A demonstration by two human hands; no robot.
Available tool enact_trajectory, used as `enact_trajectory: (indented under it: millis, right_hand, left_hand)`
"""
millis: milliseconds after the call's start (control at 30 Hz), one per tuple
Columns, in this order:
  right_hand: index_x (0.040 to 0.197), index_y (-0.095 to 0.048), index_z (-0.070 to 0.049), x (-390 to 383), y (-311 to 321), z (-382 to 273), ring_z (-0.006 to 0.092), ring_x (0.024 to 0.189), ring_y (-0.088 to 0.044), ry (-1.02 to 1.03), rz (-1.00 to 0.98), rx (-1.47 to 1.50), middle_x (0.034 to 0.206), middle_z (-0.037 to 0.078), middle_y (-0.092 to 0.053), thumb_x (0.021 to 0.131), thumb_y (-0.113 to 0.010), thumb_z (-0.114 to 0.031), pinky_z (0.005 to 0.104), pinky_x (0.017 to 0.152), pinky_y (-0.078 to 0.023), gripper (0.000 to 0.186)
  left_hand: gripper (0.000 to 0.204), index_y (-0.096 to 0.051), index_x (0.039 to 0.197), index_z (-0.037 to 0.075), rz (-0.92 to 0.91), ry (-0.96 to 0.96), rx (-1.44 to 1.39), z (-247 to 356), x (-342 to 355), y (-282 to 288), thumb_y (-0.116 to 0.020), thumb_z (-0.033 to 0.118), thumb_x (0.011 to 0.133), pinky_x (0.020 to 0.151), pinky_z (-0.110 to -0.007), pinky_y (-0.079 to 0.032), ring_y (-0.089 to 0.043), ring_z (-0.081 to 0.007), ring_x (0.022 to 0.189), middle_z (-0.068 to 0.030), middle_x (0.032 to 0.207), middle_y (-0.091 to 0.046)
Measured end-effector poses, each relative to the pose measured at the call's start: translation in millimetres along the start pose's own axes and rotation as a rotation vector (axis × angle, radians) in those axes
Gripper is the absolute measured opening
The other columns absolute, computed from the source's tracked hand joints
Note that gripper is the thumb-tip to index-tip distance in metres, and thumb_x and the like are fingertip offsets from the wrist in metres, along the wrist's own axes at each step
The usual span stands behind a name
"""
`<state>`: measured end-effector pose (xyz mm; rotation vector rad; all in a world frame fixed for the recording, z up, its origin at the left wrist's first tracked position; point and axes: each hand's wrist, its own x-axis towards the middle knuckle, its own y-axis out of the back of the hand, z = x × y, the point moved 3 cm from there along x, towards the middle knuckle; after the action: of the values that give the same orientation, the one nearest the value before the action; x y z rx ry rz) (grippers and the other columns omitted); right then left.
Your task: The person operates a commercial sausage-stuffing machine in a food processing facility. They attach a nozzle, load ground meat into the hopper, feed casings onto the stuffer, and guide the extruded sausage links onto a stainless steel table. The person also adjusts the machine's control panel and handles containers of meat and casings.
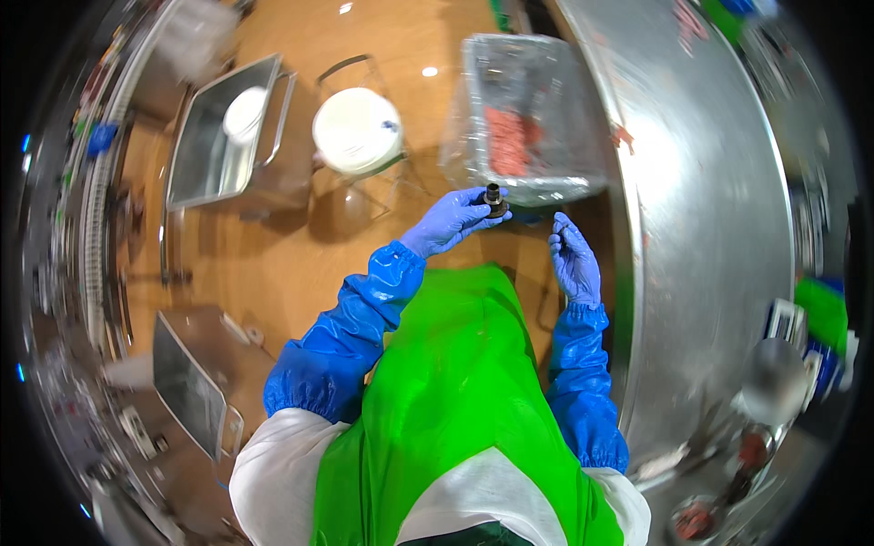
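My left hand (452, 224), in a blue-violet glove, is closed around a dark metal fitting (494, 202) with a narrow stub on a wider round base. The fitting is held up just in front of a bin lined with clear plastic (555, 187). Pink ground meat (507, 141) lies in the liner. Off to the right, my right hand (574, 258) is raised with its fingers bent together. A small dark bit shows at its fingertips, too little to name. The two hands are apart.
A long steel table (701, 227) runs along my right, with meat scraps near its edge. A white round bucket (358, 132) stands ahead to the left, beside a steel tub cart (205, 146). Another steel tub (189, 387) is at lower left. A bowl of meat (696, 519) sits lower right.
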<state>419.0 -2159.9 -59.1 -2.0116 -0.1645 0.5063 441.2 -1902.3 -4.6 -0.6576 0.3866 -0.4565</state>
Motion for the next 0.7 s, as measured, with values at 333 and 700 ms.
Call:
enact_trajectory:
  millis: [333,700]
  right_hand:
    - [0.131,-0.052,0.0,130.7,-131.0,216.6,0.0164,0.085,-0.062,-0.548,-0.084,-0.25,0.098,0.004,-0.063,0.093,-0.057,-0.009,0.0253,0.076,-0.054,0.04]
    - [0.12,-0.06,0.0,247.1,-171.3,343.4,0.0144,0.086,-0.062,-0.607,-0.09,-0.556,0.106,0.006,-0.066,0.093,-0.058,-0.008,0.0256,0.074,-0.051,0.028]
  left_hand:
    - [0.044,-0.049,0.132,-0.003,0.493,-0.397,-0.07,43.0,-222.4,190.6,-0.062,0.014,0.093,0.098,-0.035,-0.049,-0.061,-0.0224,0.109,-0.0108,0.113,-0.06]
    - [0.039,-0.054,0.123,-0.002,0.809,-0.473,-0.084,46.1,-316.7,320.1,-0.066,0.02,0.093,0.087,-0.032,-0.054,-0.064,-0.0181,0.092,-0.0071,0.106,-0.061]
